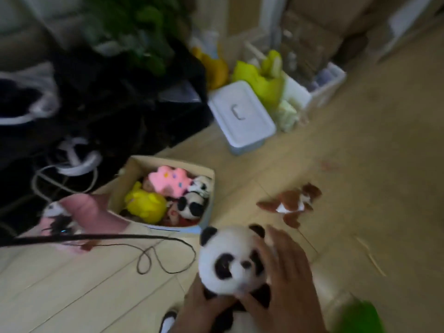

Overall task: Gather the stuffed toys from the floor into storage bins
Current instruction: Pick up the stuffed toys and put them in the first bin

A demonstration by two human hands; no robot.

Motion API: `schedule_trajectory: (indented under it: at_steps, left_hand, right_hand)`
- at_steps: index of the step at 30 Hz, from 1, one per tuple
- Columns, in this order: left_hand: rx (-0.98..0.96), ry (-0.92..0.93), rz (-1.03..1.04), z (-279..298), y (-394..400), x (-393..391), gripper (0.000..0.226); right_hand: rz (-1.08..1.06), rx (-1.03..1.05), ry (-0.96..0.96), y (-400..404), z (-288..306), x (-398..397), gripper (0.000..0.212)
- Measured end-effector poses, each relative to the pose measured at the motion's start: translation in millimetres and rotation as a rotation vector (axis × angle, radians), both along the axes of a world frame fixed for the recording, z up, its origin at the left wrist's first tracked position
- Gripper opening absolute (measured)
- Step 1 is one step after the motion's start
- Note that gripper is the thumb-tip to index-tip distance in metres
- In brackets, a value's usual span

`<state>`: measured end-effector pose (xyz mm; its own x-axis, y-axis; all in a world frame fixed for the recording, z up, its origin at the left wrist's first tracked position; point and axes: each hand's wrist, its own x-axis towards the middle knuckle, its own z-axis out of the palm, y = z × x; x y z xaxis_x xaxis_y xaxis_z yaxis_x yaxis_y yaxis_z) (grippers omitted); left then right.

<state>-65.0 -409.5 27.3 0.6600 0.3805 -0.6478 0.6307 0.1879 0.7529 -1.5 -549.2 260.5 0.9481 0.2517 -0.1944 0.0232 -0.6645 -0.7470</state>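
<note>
The panda (231, 263) was held upright, clear of the floor, between both hands. The left hand (206, 306) was cupped under its body; the right hand (286, 280) lay open-fingered against the side of its head. The cardboard box (134, 179), already holding several toys, sat ahead and to the left, so the carry would probably run forward and left, the left hand being nearer. A brown toy (292, 204) lay on the floor (360, 164) ahead and to the right, nearer the right hand.
</note>
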Motion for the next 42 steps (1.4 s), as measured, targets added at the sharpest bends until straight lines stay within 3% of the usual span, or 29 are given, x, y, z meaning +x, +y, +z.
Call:
schedule_trajectory:
  at_steps: [1, 4, 5, 6, 7, 9, 14, 17, 25, 29, 33, 37, 40, 42]
  left_hand:
    - [-0.166, -0.128, -0.082, 50, 34, 8, 0.06]
    - [-0.373, -0.209, -0.008, 211, 121, 7, 0.066]
    - [-0.363, -0.215, 0.066, 181, 131, 28, 0.07]
    - [-0.389, -0.172, 0.048, 189, 155, 25, 0.072]
    - [-0.293, -0.151, 0.028, 190, 173, 27, 0.071]
    - [-0.299, -0.123, 0.118, 183, 205, 26, 0.068]
    - [-0.081, -0.018, 0.175, 168, 241, 43, 0.048]
    - [-0.02, 0.024, 0.137, 157, 249, 71, 0.048]
    - [-0.085, 0.067, -0.069, 97, 273, 181, 0.047]
    - [-0.016, 0.167, -0.033, 53, 311, 221, 0.064]
    - [0.111, 0.29, -0.338, 10, 352, 233, 0.064]
    - [0.156, 0.45, -0.617, -18, 378, 232, 0.07]
    - [0.133, 0.45, -0.7, -29, 382, 233, 0.071]
    - [0.258, 0.388, -0.776, -41, 382, 239, 0.075]
  right_hand:
    - [-0.078, -0.023, -0.04, 22, -16, -1, 0.088]
    - [-0.186, 0.172, 0.434, 99, -15, 1, 0.106]
    - [-0.151, 0.212, 0.484, 121, -19, 3, 0.106]
    - [-0.103, 0.188, 0.491, 140, -20, 7, 0.105]
    - [-0.092, 0.188, 0.485, 159, -23, 10, 0.103]
    - [-0.043, 0.131, 0.509, 194, -25, 19, 0.1]
    - [-0.046, 0.003, 0.42, 250, -29, 49, 0.088]
    - [-0.033, -0.061, 0.45, 264, -45, 80, 0.095]
    - [0.088, -0.256, 0.394, 293, -111, 195, 0.095]
    - [0.223, -0.189, 0.459, 331, -182, 240, 0.094]
    - [0.294, -0.24, 0.396, 358, -245, 263, 0.086]
    - [0.28, -0.537, 0.435, 351, -280, 257, 0.079]
    - [0.391, -0.626, 0.422, 358, -284, 246, 0.07]
    - [0.489, -0.635, 0.372, 368, -287, 241, 0.071]
